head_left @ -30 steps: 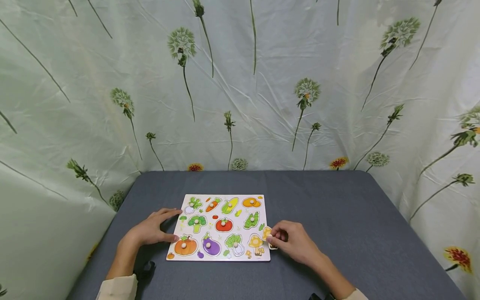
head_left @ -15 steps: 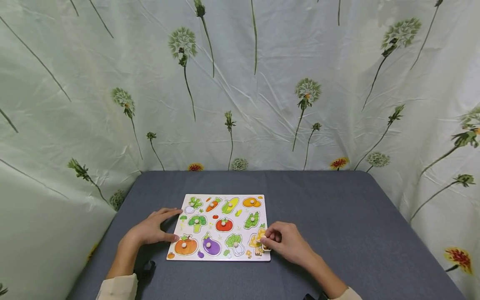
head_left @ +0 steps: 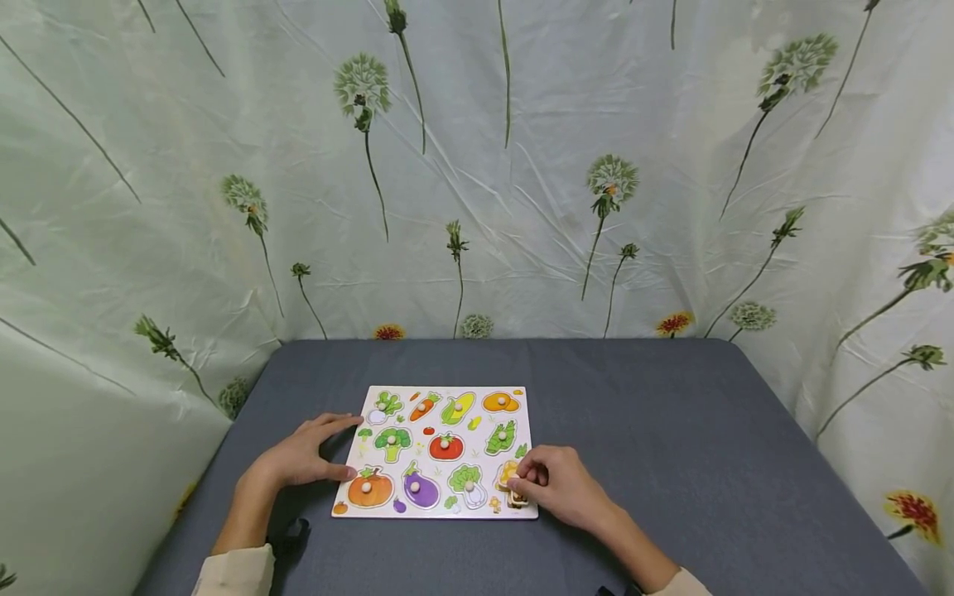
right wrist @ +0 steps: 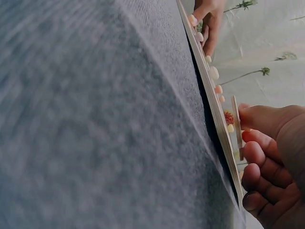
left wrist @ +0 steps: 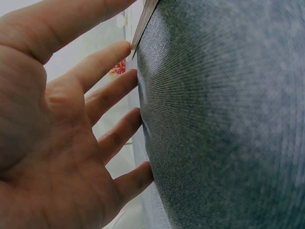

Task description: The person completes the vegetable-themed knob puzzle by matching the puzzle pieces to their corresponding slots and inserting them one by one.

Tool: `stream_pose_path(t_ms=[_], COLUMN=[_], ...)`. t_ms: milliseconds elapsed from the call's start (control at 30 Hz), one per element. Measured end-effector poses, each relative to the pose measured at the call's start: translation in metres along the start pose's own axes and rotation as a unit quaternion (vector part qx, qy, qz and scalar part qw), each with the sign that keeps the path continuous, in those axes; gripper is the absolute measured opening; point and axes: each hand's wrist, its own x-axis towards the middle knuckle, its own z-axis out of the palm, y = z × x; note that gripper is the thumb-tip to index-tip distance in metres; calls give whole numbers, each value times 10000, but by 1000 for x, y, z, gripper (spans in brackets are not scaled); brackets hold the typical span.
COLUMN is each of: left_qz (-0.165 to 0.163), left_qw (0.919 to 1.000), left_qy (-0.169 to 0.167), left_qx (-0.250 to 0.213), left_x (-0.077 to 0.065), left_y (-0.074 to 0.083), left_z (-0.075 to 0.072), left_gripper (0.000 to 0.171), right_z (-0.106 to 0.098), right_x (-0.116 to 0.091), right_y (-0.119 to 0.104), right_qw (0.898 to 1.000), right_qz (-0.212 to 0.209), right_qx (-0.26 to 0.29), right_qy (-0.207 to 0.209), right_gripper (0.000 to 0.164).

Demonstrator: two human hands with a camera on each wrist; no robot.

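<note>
A white wooden knob puzzle board (head_left: 432, 514) printed with vegetables lies flat on the table. My left hand (head_left: 301, 453) is spread at its left edge, thumb and index fingertip touching the edge; the left wrist view shows the fingers well apart. At the lower right corner, my right hand (head_left: 570, 484) pinches a yellow mushroom puzzle piece (head_left: 508, 472) between thumb and fingers, over the printed mushroom spot. From the side, in the right wrist view, the thin mushroom piece (right wrist: 237, 126) stands slightly above the board. Its knob is hidden by the fingers.
Several knobbed pieces sit in the board, among them a pumpkin (head_left: 369, 497), an eggplant (head_left: 425, 492), a tomato (head_left: 447, 451) and a corn cob (head_left: 464, 404). A dark grey cloth (head_left: 633, 406) covers the table. Behind hangs a flowered curtain (head_left: 537, 248).
My right hand has carried the mushroom piece leftward, from beside the board's right edge to over the printed mushroom. The left hand and the board stay in place.
</note>
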Motion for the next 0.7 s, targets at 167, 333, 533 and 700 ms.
stream_pose_path(t_ms=[167, 333, 533, 700], left_qz=[1, 21, 21, -5], left_qw=[10000, 10000, 10000, 10000], left_qy=[27, 20, 2, 7], left_qx=[12, 56, 33, 35], left_x=[1, 2, 2, 2], left_y=[-3, -5, -4, -3], left_z=[1, 1, 0, 1], left_gripper=[92, 92, 93, 93], right_z=[3, 5, 6, 8], right_x=[1, 1, 2, 2], right_y=[0, -2, -4, -6], right_qw=[9998, 9997, 9997, 9994], right_qz=[115, 163, 181, 219], right_qx=[-48, -20, -115, -250], right_qy=[-148, -152, -124, -77], right_gripper=[16, 15, 16, 16])
